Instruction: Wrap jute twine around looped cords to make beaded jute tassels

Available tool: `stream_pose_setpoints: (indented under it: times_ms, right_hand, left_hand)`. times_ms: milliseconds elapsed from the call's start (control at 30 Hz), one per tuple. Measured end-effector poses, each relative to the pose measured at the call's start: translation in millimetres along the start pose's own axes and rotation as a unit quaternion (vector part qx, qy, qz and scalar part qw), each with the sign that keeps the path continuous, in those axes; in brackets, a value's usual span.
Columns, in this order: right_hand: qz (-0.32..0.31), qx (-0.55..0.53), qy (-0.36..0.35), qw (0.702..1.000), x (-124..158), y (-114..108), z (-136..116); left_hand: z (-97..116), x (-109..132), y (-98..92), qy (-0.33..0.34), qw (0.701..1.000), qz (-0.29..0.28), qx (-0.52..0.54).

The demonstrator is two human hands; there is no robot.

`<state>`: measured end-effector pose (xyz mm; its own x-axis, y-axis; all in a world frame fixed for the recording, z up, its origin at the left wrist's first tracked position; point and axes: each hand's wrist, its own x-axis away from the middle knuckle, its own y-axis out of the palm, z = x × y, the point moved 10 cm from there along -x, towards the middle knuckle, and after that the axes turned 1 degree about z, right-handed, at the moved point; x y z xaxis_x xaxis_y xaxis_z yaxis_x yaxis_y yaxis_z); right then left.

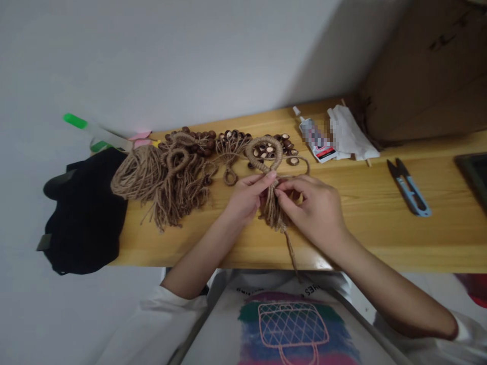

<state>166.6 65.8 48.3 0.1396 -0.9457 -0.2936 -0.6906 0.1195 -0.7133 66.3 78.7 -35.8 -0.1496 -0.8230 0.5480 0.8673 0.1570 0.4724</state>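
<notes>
Between my hands is a twine tassel (274,210) with a wrapped cord loop (249,152) standing up at its top. My left hand (247,197) pinches the neck of the tassel just under the loop, thumb on top. My right hand (314,205) is closed at the same neck from the right, thumb and forefinger pressed together on the twine. A strand arcs out to the right above my right hand. Loose strands hang below, and one long end reaches past the table's front edge. Behind the loop lie several cut brown nut shells (292,161).
To the left are a ball of twine (137,174), a heap of finished-looking tassels (178,190) and a black cloth item (85,218). Glue tube (317,142), white wrapped packet (352,134) and thread snips (410,188) lie right. A cardboard box (429,76) stands at the back right.
</notes>
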Motion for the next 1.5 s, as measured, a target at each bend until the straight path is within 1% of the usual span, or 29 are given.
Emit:
stream_pose_setpoints:
  times_ms: [67, 133, 233, 333, 433, 567, 633, 733, 900, 1000, 1133, 1233, 1333, 1433, 1500]
  right_hand:
    - [-0.003, 0.025, 0.004, 1.000, 1, 0, -1]
    - [-0.008, 0.075, 0.013, 0.997, 1, 1, -3]
    - [-0.026, 0.159, 0.037, 0.986, 2, 5, -6]
    - [-0.051, 0.206, 0.062, 0.975, 3, 9, -6]
    - [-0.041, 0.178, 0.070, 0.981, 3, 7, -4]
    - [0.017, 0.056, 0.055, 0.997, 3, -5, 1]
    - [0.040, 0.029, 0.054, 0.997, 4, -10, 5]
    - [0.049, 0.028, 0.050, 0.997, 5, -12, 6]
    - [0.029, 0.077, 0.042, 0.996, 7, -8, 0]
    - [0.010, 0.108, 0.056, 0.992, 6, -3, 1]
    - [-0.026, 0.100, 0.100, 0.990, 3, 3, 11]
    - [-0.076, 0.069, 0.136, 0.985, 1, 8, 18]
    - [-0.133, 0.063, 0.163, 0.976, 1, 9, 22]
    - [-0.197, 0.019, 0.149, 0.969, 1, 10, 19]
    - [-0.207, -0.038, 0.117, 0.971, -3, 7, 15]
  left_hand:
    - [0, 0, 1.8, 0.003, 1.000, -0.002, 0.002]
    - [-1, 1, 3.7, 0.003, 1.000, 0.000, 0.007]
    - [-3, 1, 5.7, 0.007, 1.000, 0.004, 0.010]
    - [-3, 1, 5.3, 0.016, 1.000, 0.008, 0.007]
    - [-3, 2, 3.7, 0.016, 1.000, 0.008, 0.006]
    - [-1, 3, 3.9, 0.014, 1.000, -0.004, 0.005]
    - [0, 4, 3.9, 0.012, 1.000, -0.008, 0.006]
    - [-1, 4, 4.1, 0.012, 1.000, -0.013, 0.008]
    - [-2, 5, 6.3, 0.019, 1.000, -0.021, 0.000]
    - [-2, 5, 6.7, 0.017, 1.000, -0.019, -0.011]
    - [-3, 4, 3.6, 0.023, 0.999, -0.012, -0.038]
    - [-3, 2, -0.3, 0.038, 0.997, -0.008, -0.064]
    - [-3, 1, -3.1, 0.050, 0.995, -0.009, -0.083]
    - [-1, 0, -6.7, 0.055, 0.994, -0.004, -0.093]
    - [1, 0, -8.7, 0.052, 0.994, 0.000, -0.096]
